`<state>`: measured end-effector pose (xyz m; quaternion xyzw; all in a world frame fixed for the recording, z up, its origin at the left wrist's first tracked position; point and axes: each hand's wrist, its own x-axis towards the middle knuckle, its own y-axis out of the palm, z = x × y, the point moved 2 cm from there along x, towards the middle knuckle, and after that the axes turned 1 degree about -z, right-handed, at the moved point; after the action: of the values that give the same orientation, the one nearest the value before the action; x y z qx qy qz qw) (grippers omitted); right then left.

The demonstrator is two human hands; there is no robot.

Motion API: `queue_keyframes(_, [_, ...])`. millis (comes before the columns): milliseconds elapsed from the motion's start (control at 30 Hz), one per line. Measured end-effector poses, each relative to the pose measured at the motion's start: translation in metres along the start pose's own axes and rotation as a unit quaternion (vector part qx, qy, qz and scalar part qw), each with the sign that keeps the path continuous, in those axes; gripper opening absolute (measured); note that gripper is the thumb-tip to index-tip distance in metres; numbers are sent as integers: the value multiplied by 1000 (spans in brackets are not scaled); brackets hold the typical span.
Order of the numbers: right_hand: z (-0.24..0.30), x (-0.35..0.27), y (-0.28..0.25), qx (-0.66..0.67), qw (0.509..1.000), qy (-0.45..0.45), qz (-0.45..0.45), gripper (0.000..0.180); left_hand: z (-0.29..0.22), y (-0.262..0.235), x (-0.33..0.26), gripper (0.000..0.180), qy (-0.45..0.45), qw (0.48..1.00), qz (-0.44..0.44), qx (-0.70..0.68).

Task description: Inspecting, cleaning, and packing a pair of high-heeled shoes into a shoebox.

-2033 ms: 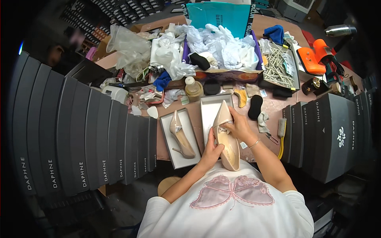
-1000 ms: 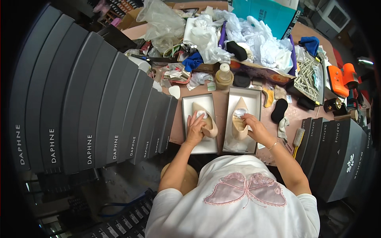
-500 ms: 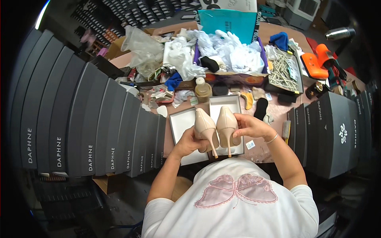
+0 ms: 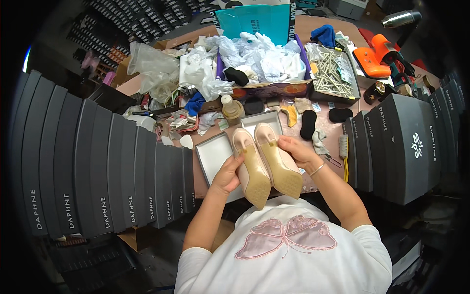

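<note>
Head view: left hand (image 4: 227, 177) gripping one beige high-heel pump (image 4: 250, 166), right hand (image 4: 298, 153) gripping the other pump (image 4: 278, 161), soles up, side by side, touching, above open shoebox halves (image 4: 213, 154) near worktable's front edge.

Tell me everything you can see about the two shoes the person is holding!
The two shoes are pale beige high-heeled pumps with a smooth, slightly shiny look. They are held side by side, soles up, showing tan soles with the wide front parts toward the person and the heel ends pointing away. The left hand grips the left shoe and the right hand grips the right one. They hover above an open white box on the cluttered table, apart from it.
</note>
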<state>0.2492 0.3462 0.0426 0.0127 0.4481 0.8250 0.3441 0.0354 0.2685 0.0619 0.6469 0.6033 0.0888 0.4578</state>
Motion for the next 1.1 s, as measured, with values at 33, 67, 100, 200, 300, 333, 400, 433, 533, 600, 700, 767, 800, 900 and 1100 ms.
queue_keyframes(33, [-3, 1, -4, 15, 1000, 14, -15, 44, 4, -3, 3, 51, -17, 999, -8, -26])
queue_keyframes(67, [-6, 3, -6, 62, 998, 30, -15, 40, 7, -7, 6, 50, -33, 998, -16, -52])
queue_keyframes(100, [-7, 4, -6, 93, 994, 45, -20, 39, 10, -10, 9, 48, -51, 996, -23, -76])
queue_keyframes(200, [-16, 10, -8, 176, 980, 84, -40, 40, 18, -15, 12, 46, -69, 990, -48, -113])
queue_keyframes(300, [-26, 15, -14, 231, 966, 112, -26, 40, 21, -22, 13, 45, -83, 987, -43, -134])
queue_keyframes(333, [-29, 17, -15, 239, 964, 116, -24, 40, 21, -23, 13, 45, -86, 986, -38, -140])
queue_keyframes(400, [-33, 20, -16, 255, 958, 126, -19, 40, 22, -23, 12, 46, -84, 986, -45, -138])
queue_keyframes(433, [-35, 21, -16, 250, 960, 129, -17, 40, 22, -23, 11, 46, -82, 986, -48, -138])
queue_keyframes(533, [-32, 23, -19, 171, 981, 85, -35, 41, 18, -29, 11, 43, -63, 987, -67, -135])
queue_keyframes(600, [-29, 26, -15, 35, 996, -16, -78, 42, 2, -43, 5, 41, 46, 994, -95, 6])
queue_keyframes(700, [10, 5, 29, -269, 960, -75, -22, 47, -19, -64, 3, 38, 146, 952, -134, 232])
queue_keyframes(767, [26, -4, 70, -487, 861, -147, 19, 62, -21, -110, 4, 54, 164, 874, -211, 407])
queue_keyframes(800, [27, -8, 86, -525, 839, -136, 42, 68, -25, -118, 3, 59, 201, 833, -249, 452])
queue_keyframes(900, [-1, -4, 97, -631, 728, -198, 179, 63, -33, -76, 11, 68, 66, 898, -127, 417])
queue_keyframes(1100, [-18, 12, 115, -632, 673, -196, 330, 55, 27, -19, 28, 73, -293, 935, 62, 191])
